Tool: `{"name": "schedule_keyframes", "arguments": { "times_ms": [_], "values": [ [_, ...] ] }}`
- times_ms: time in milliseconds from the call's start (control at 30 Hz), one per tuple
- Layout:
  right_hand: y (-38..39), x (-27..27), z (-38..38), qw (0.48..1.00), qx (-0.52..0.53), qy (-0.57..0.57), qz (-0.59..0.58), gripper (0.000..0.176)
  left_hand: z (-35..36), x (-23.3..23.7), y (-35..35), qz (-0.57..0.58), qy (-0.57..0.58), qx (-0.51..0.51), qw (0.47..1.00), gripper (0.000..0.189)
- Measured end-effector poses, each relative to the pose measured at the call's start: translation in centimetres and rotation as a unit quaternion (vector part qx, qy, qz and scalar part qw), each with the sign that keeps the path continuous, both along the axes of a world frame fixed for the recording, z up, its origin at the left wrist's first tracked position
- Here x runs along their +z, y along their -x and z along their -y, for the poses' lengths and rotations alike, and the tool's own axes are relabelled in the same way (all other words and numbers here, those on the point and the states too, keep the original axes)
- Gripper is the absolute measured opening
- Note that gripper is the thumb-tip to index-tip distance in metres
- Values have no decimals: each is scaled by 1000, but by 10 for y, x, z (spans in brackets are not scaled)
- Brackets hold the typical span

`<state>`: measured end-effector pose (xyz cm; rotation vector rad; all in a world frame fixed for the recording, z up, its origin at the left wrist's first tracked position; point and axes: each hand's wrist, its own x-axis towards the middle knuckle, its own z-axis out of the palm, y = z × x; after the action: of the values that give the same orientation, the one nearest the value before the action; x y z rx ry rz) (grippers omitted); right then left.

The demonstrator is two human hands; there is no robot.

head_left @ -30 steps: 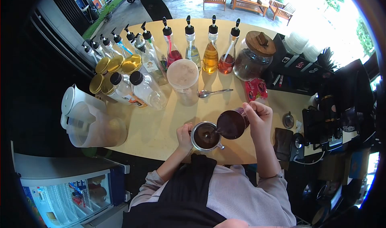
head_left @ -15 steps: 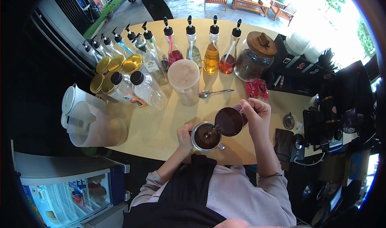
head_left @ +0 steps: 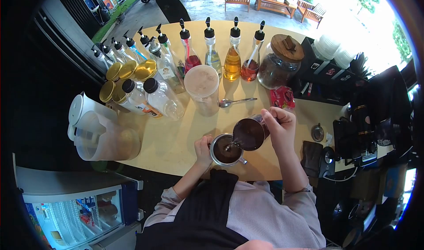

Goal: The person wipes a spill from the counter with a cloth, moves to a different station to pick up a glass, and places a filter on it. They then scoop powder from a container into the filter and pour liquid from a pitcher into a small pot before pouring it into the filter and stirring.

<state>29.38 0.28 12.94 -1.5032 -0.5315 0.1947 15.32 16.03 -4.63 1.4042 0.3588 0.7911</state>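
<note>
My right hand point(head_left: 282, 122) is closed on the handle of a jug point(head_left: 249, 134) of dark brown liquid, tilted to the left. From its lip a thin stream point(head_left: 234, 143) runs into a round metal pitcher point(head_left: 226, 162) just left of it. Dark liquid with a few bubbles shows inside that pitcher, which stands near the table's front edge. Wrapped at the pitcher's left side is my left hand point(head_left: 203, 149), its fingers partly hidden. Beyond both vessels lie a metal spoon point(head_left: 238, 101) and a tall clear container with a pale lid point(head_left: 202, 82).
Pump-top syrup bottles point(head_left: 232, 62) line the table's back. A wooden-lidded jar point(head_left: 280, 64) and red packet point(head_left: 282, 97) are at right. Plastic bottles point(head_left: 163, 101), gold-lidded jars point(head_left: 146, 69) and a plastic pitcher point(head_left: 106, 139) stand at left. A fridge point(head_left: 79, 206) is below left.
The jug and my right hand have shifted slightly left, with the jug's lip further over the metal pitcher. Liquid is pouring in both frames. My left hand has stayed in place.
</note>
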Motion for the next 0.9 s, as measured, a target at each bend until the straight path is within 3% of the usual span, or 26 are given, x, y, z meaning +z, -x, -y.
{"name": "schedule_keyframes", "arguments": {
  "times_ms": [567, 867, 900],
  "values": [
    [7, 7, 4, 1000, 4, 0, 11, 43, -1, 3, 0, -6, -3, -5, 1000, 53],
    [7, 0, 9, 999, 11, -30, -30, 43, 1, -3, -1, 1, 34, -3, 999, 49],
    [5, -5, 10, 995, 0, -59, -75, 42, 1, -5, -2, 2, 33, -4, 999, 49]
  ]
}}
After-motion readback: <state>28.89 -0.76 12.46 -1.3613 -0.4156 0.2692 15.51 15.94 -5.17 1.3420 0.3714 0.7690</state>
